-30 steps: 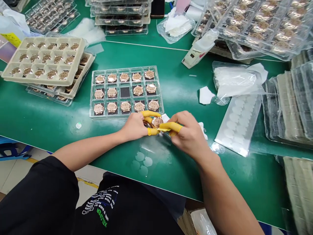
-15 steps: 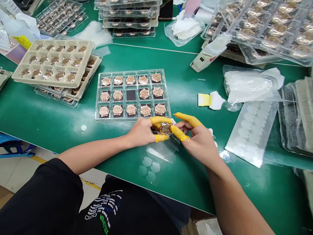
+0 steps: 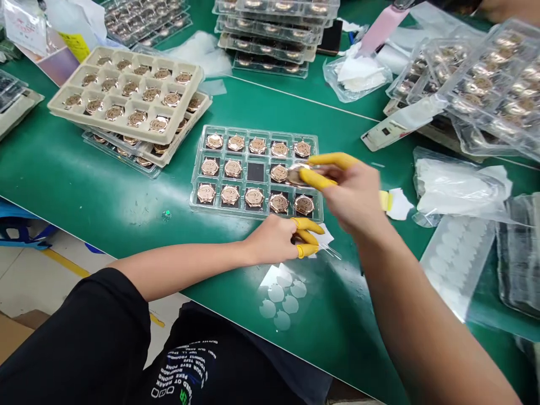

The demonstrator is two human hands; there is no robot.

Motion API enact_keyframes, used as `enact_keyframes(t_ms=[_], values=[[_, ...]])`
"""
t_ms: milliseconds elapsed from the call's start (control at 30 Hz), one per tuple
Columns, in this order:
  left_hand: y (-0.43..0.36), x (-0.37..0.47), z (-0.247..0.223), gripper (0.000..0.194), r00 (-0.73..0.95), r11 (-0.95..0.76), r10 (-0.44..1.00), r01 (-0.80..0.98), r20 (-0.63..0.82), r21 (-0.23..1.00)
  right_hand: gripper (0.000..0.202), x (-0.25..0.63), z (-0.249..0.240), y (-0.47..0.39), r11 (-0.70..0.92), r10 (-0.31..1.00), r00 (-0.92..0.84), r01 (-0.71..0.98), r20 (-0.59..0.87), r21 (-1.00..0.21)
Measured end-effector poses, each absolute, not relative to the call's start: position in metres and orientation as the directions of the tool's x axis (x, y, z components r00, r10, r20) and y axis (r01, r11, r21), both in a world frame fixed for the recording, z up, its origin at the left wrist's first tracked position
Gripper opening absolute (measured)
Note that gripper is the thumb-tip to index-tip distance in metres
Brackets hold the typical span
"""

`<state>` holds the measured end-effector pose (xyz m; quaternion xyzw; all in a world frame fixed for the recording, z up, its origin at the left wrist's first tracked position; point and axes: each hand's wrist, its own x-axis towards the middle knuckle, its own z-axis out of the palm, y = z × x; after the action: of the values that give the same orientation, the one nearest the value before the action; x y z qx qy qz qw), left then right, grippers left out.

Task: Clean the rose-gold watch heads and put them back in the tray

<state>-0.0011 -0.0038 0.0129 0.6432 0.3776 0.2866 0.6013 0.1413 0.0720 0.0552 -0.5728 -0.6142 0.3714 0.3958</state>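
Note:
My right hand [image 3: 346, 183], with yellow finger cots on thumb and fingers, is closed on a rose-gold watch case [image 3: 295, 175]. It is blurred and hangs over the right end of a clear plastic tray [image 3: 193, 197], hiding part of the middle row. Watch cases [image 3: 253, 197] lie back-up in the tray's compartments; one compartment [image 3: 255, 172] in the middle row shows only its dark bottom. Just below the tray's front edge is my left hand [image 3: 291, 239], its yellow-cotted fingers apart beside a white scrap [image 3: 327, 235]. Whether they touch the scrap I cannot tell.
Stacked trays of watch cases stand at the left [image 3: 126, 95], the back [image 3: 274, 34] and the back right [image 3: 485, 84]. Round clear films [image 3: 290, 304] lie near the front edge. A white bottle-like container [image 3: 403, 121], a bagged white pile [image 3: 459, 180] and a film sheet [image 3: 458, 259] are at the right.
My right hand has carried the watch case up over the tray. My left hand has let go of it and is now lower, by the white scrap. The view has shifted.

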Motion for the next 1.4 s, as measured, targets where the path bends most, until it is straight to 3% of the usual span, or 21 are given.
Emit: enact_keyframes(t_ms=[67, 133, 267, 333, 467, 600, 767, 867, 933, 1033, 1100, 1267, 1400], values=[[-0.003, -0.002, 0.01, 0.039, 0.567, -0.085, 0.823, 0.149, -0.015, 0.985, 0.022, 0.112, 0.051, 0.099, 0.091, 0.987, -0.16, 0.523, 0.007, -0.848], [-0.002, -0.003, 0.007, 0.035, 0.584, -0.164, 0.811, 0.158, 0.042, 0.974, 0.021, 0.094, 0.045, 0.115, 0.186, 0.966, -0.257, 0.683, 0.007, -0.706], [-0.001, -0.002, 0.004, 0.031, 0.6, -0.216, 0.798, 0.199, 0.055, 0.956, 0.014, 0.1, 0.033, 0.119, 0.376, 0.919, -0.283, 0.84, 0.276, -0.391], [-0.001, -0.002, 0.004, 0.035, 0.604, -0.218, 0.795, 0.208, 0.05, 0.954, 0.012, 0.115, 0.026, 0.117, 0.343, 0.916, -0.228, 0.873, 0.331, -0.346], [-0.002, 0.0, 0.004, 0.042, 0.602, -0.199, 0.797, 0.188, 0.048, 0.962, 0.012, 0.134, 0.009, 0.117, 0.281, 0.951, -0.22, 0.91, 0.219, -0.304], [-0.002, -0.001, 0.004, 0.037, 0.597, -0.169, 0.801, 0.169, 0.036, 0.971, 0.022, 0.126, 0.007, 0.121, 0.363, 0.931, -0.305, 0.84, 0.202, -0.403], [-0.002, -0.003, 0.008, 0.029, 0.582, -0.127, 0.813, 0.147, 0.018, 0.981, 0.022, 0.118, 0.04, 0.099, 0.142, 0.99, -0.121, 0.766, 0.076, -0.627], [-0.001, -0.004, 0.012, 0.03, 0.551, -0.034, 0.834, 0.112, -0.034, 0.993, 0.037, 0.14, 0.062, 0.061, 0.037, 0.999, 0.011, 0.494, 0.048, -0.868], [-0.001, -0.003, 0.014, 0.046, 0.513, 0.007, 0.856, 0.105, -0.06, 0.994, 0.051, 0.163, 0.071, 0.029, -0.068, 0.998, 0.002, 0.281, -0.071, -0.957], [-0.001, -0.002, 0.016, 0.061, 0.501, -0.013, 0.864, 0.127, -0.053, 0.992, 0.07, 0.191, 0.069, -0.011, -0.295, 0.947, -0.09, 0.143, -0.309, -0.945], [-0.001, -0.003, 0.017, 0.06, 0.525, -0.051, 0.85, 0.181, -0.052, 0.982, 0.075, 0.198, 0.06, -0.025, -0.391, 0.909, -0.119, 0.092, -0.399, -0.916], [-0.001, -0.007, 0.02, 0.061, 0.565, -0.152, 0.825, 0.25, -0.016, 0.956, 0.075, 0.19, 0.042, -0.027, -0.429, 0.883, -0.191, 0.044, -0.429, -0.902], [0.0, -0.009, 0.019, 0.048, 0.588, -0.184, 0.809, 0.237, 0.01, 0.954, 0.075, 0.203, 0.051, -0.023, -0.377, 0.89, -0.228, 0.121, -0.395, -0.918]])
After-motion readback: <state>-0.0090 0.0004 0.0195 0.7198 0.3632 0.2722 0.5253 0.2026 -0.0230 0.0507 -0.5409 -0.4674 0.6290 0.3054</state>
